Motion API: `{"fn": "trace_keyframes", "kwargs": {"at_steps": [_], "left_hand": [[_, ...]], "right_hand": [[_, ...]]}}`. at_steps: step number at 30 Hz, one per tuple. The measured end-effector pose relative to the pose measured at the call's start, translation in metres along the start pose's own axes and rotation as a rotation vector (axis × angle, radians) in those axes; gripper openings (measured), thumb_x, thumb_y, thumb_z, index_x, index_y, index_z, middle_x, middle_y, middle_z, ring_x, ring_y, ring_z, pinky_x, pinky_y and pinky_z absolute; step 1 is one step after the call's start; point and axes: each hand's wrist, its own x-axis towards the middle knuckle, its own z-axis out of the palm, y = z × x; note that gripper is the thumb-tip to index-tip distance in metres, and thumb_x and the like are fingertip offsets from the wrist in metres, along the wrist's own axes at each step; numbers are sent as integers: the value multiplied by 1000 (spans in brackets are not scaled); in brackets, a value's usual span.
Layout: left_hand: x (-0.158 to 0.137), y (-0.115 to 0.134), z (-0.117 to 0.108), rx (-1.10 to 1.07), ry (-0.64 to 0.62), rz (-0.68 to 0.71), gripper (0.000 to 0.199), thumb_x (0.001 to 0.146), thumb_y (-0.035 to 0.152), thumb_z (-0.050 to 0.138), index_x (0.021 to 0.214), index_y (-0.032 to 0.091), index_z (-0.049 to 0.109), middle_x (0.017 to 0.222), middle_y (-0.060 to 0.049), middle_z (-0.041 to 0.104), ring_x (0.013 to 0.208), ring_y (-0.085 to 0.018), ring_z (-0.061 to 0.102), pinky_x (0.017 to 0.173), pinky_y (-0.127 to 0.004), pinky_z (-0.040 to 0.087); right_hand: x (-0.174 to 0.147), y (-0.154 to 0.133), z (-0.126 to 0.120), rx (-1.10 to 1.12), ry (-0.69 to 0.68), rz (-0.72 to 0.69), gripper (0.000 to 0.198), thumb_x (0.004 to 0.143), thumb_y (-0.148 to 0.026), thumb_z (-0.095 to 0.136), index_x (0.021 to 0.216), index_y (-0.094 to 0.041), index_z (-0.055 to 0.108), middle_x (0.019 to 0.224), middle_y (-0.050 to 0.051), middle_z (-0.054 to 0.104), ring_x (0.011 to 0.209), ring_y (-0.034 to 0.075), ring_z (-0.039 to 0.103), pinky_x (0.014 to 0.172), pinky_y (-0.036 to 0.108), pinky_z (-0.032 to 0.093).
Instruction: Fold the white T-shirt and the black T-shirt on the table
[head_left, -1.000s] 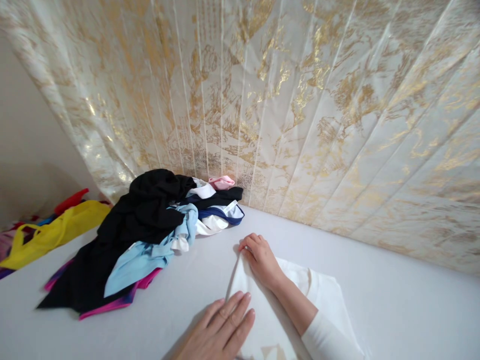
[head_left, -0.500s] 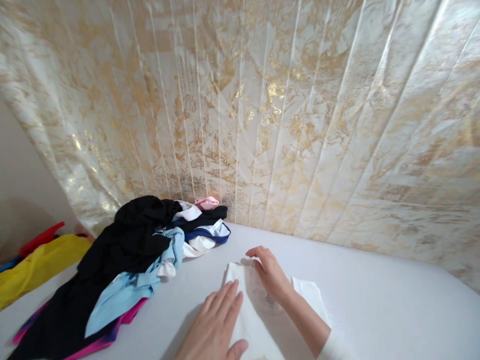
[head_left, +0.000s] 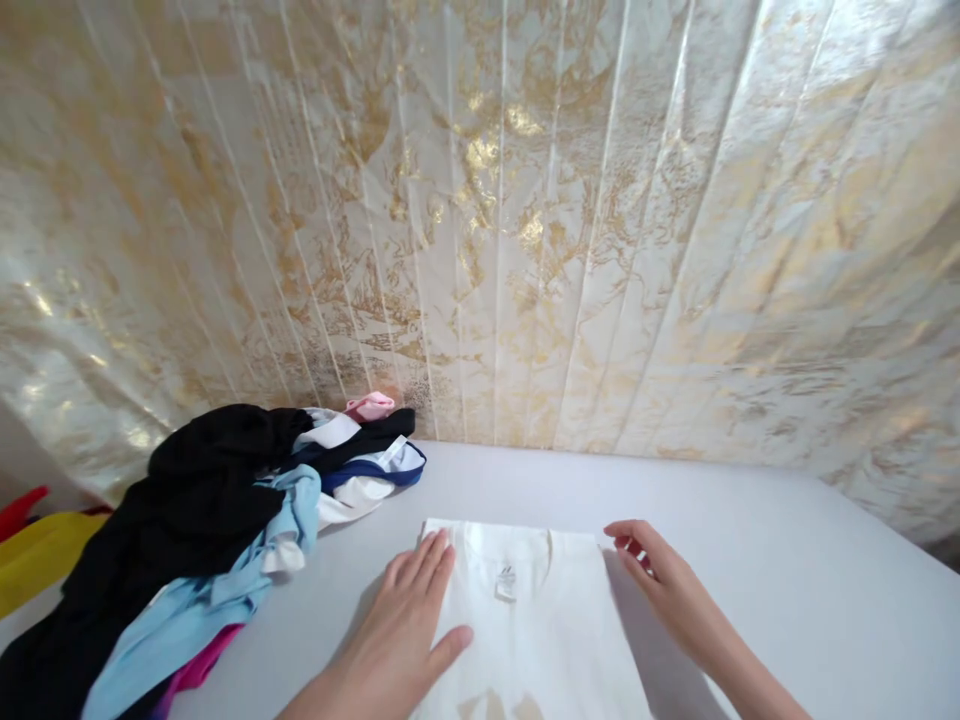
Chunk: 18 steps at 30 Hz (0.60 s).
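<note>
A white T-shirt [head_left: 540, 630] lies folded on the table, its neckline and printed neck label facing up at the far end. Part of a tan print shows at the bottom edge of the picture. My left hand [head_left: 401, 620] rests flat on the shirt's left side, fingers stretched out and thumb apart. Just off the shirt's upper right corner is my right hand [head_left: 651, 570], raised a little above the table with its fingers loosely bent and apart, holding nothing.
On the left of the white table [head_left: 757, 560] a heap of clothes [head_left: 202, 500] is piled, with black, light blue, white, navy and pink pieces. Yellow cloth [head_left: 45, 550] and red cloth lie farther left. Behind stands a wall covering [head_left: 517, 250] patterned in gold and white.
My right hand has moved from over the shirt's neckline to beyond its right edge. The right part of the shirt now lies squared and flat. The view has turned slightly right.
</note>
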Motion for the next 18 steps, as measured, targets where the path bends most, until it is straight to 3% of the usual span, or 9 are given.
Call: {"fn": "trace_keyframes", "kwargs": {"at_steps": [4,8,13,18], "left_hand": [[34,17,-27,-40,69,-28,53,84,18,54,136,16,49,150,-14,35,137,-29,35,107,-48,32],[89,53,-39,-282,59,189,43,85,11,55,127,20,55,131,-7,58,121,-22,49,101,-39,36],[148,93,-15,-466,-11,306,16,86,25,64,102,21,66,99,-2,69,97,-21,58,87,-35,39],[158,104,10,-519,40,228,11,86,26,62,79,19,61,90,-2,65,91,-20,55,82,-34,38]], "right_hand": [[-6,-1,-12,-46,-91,138,28,90,-39,35,76,-24,54,70,2,63,67,19,59,64,32,46],[-29,-14,-4,-102,-113,161,29,92,-39,38,72,-24,53,73,2,63,70,20,60,64,31,44],[-62,-19,2,-133,-61,0,8,87,-32,52,83,-26,55,78,1,63,68,18,59,62,29,47],[-89,-7,0,-134,-114,-101,11,83,-32,63,81,-27,53,80,0,61,73,18,59,71,31,48]]}}
